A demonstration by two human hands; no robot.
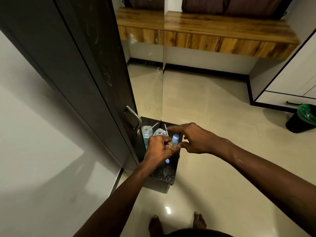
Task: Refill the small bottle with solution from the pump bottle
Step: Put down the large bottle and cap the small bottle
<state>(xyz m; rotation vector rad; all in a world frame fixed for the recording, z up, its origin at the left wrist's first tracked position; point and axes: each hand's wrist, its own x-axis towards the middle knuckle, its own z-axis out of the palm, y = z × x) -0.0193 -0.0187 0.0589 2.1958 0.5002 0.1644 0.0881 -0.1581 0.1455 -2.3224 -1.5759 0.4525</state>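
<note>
- Left hand (pixel 159 147) is wrapped around the small bottle (pixel 174 142), holding it roughly upright over the black stand (pixel 166 175).
- The bottle carries a light-blue cap (pixel 175 138) on top; clear body below, mostly hidden by the fingers.
- Right hand (pixel 193 139) is at the bottle's right side, loose and half open: index finger stretched out above and behind the cap, thumb tip meeting the left thumb near the bottle's base. Can't tell if it actually touches the bottle; it grips nothing that I can see.
- Pump bottle (pixel 159 132) sits on the stand just behind the hands, against the mirror (pixel 148 86). Clear body, its neck seems open, and a thin white tube (pixel 166 129) leans beside it.
- Its reflection (pixel 147 134) shows in the mirror to the left, with blue liquid in the lower part.
- A second small blue round piece (pixel 167 161) lies on the stand under the left wrist; too small to tell what it is.
- Dark door (pixel 95 74) with a metal handle (pixel 134 119) is just left of the stand.
- Bare feet (pixel 199 219) on a glossy beige floor (pixel 222 151); black bin (pixel 302 118) with a green liner far right; wooden bench (pixel 222 33) at the back.
</note>
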